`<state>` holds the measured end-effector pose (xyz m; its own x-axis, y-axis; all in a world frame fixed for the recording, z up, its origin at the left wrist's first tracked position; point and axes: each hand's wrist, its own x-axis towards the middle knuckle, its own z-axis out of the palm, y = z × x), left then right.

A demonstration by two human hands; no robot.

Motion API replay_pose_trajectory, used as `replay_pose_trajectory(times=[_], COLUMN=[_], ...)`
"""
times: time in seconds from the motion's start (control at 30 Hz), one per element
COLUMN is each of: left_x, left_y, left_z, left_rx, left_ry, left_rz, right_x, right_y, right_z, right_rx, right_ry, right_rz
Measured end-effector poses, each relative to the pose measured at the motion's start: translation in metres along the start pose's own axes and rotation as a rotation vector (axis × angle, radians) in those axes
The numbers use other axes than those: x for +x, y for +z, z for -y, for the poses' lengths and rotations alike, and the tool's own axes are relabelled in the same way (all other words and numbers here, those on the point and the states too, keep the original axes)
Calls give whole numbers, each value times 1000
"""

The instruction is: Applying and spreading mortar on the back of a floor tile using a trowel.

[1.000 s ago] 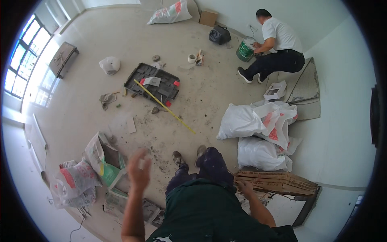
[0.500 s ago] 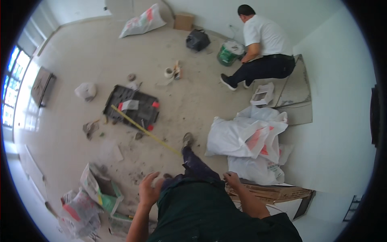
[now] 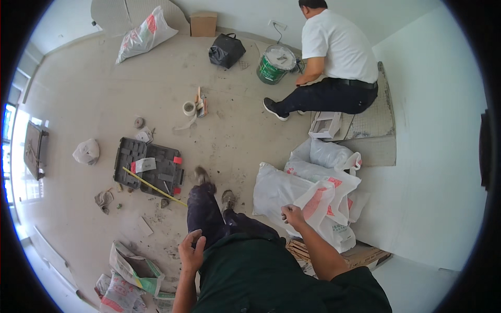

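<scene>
My left hand (image 3: 191,250) hangs beside my left thigh, fingers apart and holding nothing. Loosely curled fingers close my right hand (image 3: 293,216) in front of the white sacks (image 3: 279,190) on the right; whatever is in it, if anything, is hidden. I cannot tell whether it touches them. Ahead and to the left lies an opened black tool case (image 3: 164,169) with red latches. A yellow measuring strip (image 3: 154,186) crosses its near part and reaches toward my leg. White paper (image 3: 144,165) rests on the case.
A co-worker (image 3: 342,49) in a white shirt squats by a green bucket (image 3: 272,65). Tape roll (image 3: 189,108), black bag (image 3: 227,50) and cardboard box (image 3: 203,24) are farther off. Behind left stands an opened sack (image 3: 133,266); flat cartons (image 3: 365,257) lie at right.
I have stepped forward, one foot swapping past the other. My right hand has swung forward to the sacks. The case, bucket and co-worker have shifted left in view.
</scene>
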<state>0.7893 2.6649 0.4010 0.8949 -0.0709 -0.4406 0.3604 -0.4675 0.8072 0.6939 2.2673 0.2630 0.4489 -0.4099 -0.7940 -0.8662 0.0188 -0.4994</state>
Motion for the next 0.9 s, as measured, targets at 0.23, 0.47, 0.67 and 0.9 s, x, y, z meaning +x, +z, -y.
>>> replay_pose_trajectory(times=[0.23, 0.47, 0.67, 0.9], left_x=[140, 255, 322, 353], left_y=[-23, -59, -78, -53], left_z=[-10, -43, -87, -118], left_rx=[31, 82, 79, 49], left_ry=[-4, 8, -90, -219], left_rz=[41, 109, 122, 70], right_x=[37, 94, 110, 160], right_y=[22, 36, 61, 38], right_z=[46, 159, 232, 275], right_rx=[-17, -13, -11, -133], right_ry=[150, 132, 161, 241], right_rz=[2, -25, 21, 96])
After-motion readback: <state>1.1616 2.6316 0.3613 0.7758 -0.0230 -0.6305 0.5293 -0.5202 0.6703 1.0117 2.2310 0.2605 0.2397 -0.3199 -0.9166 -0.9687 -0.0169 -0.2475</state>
